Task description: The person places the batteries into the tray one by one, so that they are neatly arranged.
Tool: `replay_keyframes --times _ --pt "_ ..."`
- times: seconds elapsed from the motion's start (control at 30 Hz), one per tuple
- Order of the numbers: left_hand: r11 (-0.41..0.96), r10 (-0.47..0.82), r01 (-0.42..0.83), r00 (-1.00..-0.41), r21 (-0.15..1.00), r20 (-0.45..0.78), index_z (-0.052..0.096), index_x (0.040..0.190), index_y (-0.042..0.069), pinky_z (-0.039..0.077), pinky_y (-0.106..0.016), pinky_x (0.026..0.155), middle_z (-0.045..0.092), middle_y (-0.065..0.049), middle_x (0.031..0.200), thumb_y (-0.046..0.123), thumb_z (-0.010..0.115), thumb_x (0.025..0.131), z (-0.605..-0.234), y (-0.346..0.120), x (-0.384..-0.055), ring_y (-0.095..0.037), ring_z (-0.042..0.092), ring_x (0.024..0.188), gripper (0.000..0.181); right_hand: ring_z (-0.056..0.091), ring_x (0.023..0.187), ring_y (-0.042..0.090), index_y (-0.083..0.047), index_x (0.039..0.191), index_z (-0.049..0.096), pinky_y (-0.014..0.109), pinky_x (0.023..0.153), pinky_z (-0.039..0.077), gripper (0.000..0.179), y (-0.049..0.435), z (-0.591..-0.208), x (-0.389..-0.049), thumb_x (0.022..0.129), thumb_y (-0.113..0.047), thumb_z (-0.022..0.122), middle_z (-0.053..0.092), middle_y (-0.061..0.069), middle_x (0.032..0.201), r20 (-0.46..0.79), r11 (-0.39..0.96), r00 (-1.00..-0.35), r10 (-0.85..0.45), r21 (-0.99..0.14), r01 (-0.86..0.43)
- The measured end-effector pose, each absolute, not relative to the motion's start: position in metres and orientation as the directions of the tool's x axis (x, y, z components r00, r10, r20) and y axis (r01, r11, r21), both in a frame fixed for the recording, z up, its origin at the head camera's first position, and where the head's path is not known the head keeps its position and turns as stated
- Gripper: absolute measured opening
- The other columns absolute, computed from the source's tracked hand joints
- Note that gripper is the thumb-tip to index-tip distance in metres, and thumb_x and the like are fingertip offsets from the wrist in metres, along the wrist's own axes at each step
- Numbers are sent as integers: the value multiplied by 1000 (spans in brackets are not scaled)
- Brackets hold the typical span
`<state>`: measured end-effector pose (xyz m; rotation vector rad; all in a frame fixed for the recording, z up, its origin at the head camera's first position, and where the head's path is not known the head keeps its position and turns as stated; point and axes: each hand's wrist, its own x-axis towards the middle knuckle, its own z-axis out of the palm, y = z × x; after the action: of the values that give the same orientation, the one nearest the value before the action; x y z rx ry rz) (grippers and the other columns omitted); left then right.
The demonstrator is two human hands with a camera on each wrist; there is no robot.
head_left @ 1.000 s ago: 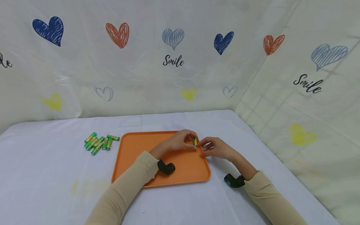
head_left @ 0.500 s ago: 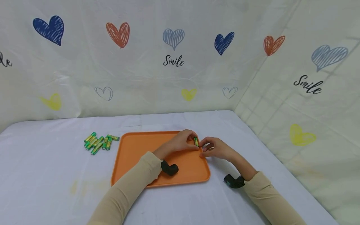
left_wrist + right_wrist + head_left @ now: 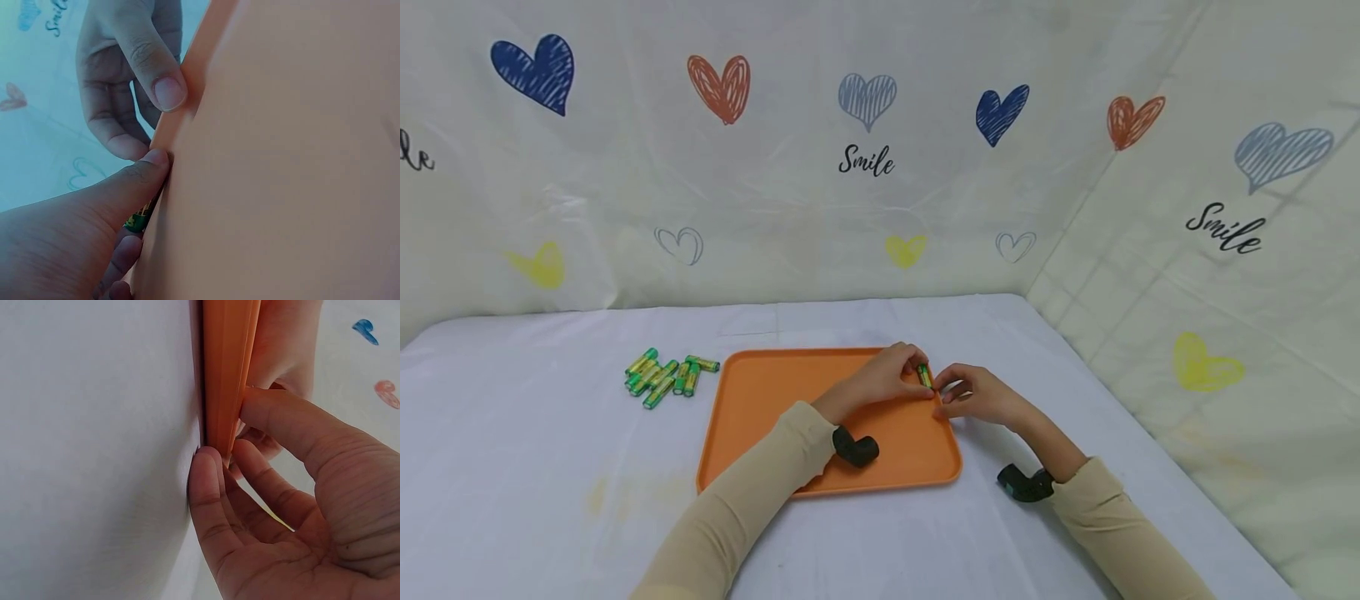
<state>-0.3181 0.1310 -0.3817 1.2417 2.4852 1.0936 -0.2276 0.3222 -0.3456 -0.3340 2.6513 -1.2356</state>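
The left hand (image 3: 883,382) reaches over the orange tray (image 3: 760,408) and holds a green-and-yellow battery (image 3: 924,377) between thumb and fingers, right against the tray's right rim. In the left wrist view, the thumb hides most of that battery (image 3: 137,220). From outside the tray, the right hand (image 3: 981,395) grips the same rim. Its thumb lies over the rim, and fingers come up against the outer wall (image 3: 226,375) in the right wrist view. Both hands' fingertips are close together at this edge.
Several more batteries (image 3: 660,387) lie in a loose pile on the white cloth (image 3: 550,450), just left of the tray. A pale curtain (image 3: 775,192) printed with hearts hangs behind the table. Each wrist carries a black camera mount (image 3: 856,448).
The left hand has shifted slightly right, bringing the battery up to the tray's right rim. The battery has turned from nearly straight to slanted. The right hand has stayed almost still.
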Motion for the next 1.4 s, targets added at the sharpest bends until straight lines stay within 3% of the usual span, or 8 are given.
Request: replay_keyframes --times 0.53,1.0,1.4 --pt "346 773 626 -612 699 165 49 132 2 45 -31 96 56 -11 120 27 77 86 -380 125 -322 -22 54 108 60 59 87 22 3 111 60 24 71 50 35 319 -345 -230 84 -11 77 63 14 106 -90 611 -957 -276 -785 -102" --pt "344 777 545 -623 765 95 52 133 7 45 -30 98 55 -9 123 25 76 87 -381 111 -323 -21 56 114 55 59 88 23 5 111 59 23 71 51 36 319 -351 -230 83 -8 77 62 18 107 -78 590 -951 -300 -798 -120" --pt "351 785 558 -614 752 89 53 130 4 46 -31 98 56 -11 125 24 76 86 -373 98 -320 -23 57 113 53 59 90 22 4 112 59 25 74 50 37 323 -347 -227 83 -10 77 62 18 110 -77 608 -956 -282 -785 -117"
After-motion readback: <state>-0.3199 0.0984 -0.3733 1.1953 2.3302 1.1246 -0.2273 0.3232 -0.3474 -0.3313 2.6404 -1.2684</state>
